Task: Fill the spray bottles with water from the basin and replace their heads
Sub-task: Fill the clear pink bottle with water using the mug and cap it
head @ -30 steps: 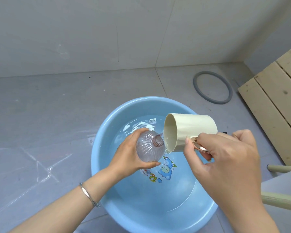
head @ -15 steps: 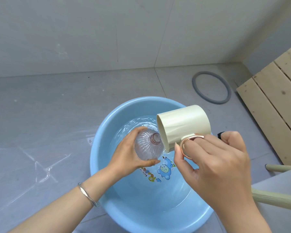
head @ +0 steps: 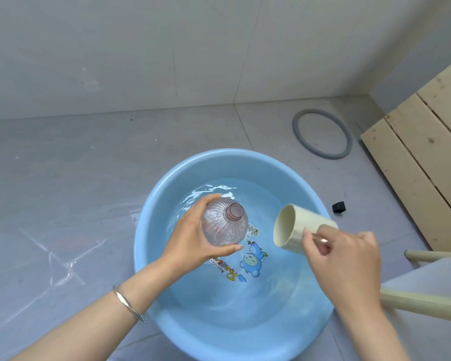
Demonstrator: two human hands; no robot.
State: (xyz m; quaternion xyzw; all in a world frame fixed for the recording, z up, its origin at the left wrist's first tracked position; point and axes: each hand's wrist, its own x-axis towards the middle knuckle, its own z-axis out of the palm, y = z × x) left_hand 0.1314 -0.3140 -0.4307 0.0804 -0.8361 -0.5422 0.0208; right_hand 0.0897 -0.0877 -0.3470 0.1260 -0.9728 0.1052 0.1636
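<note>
While the left hand [head: 193,241] curls its fingers and thumb round the bottle [head: 224,226], that bottle hangs over the water [head: 245,303] in the left half of the blue basin [head: 151,199]. It is clear plastic with a faint pink tint, ribbed from the shoulder down, and its threaded neck is bare with no head on it. Its base is hidden behind its own shoulder and the palm, and how full it is cannot be made out. Its long axis stands nearly upright, with the open neck pointing up and leaning slightly to the far right. Just to the right and apart from it, the right hand [head: 349,261] grips a cream cup [head: 297,227] by a handle mostly covered by the fingers. This cup lies on its side with its mouth turned left toward the bottle. A small black block [head: 339,206] sits on the floor right of the basin.
</note>
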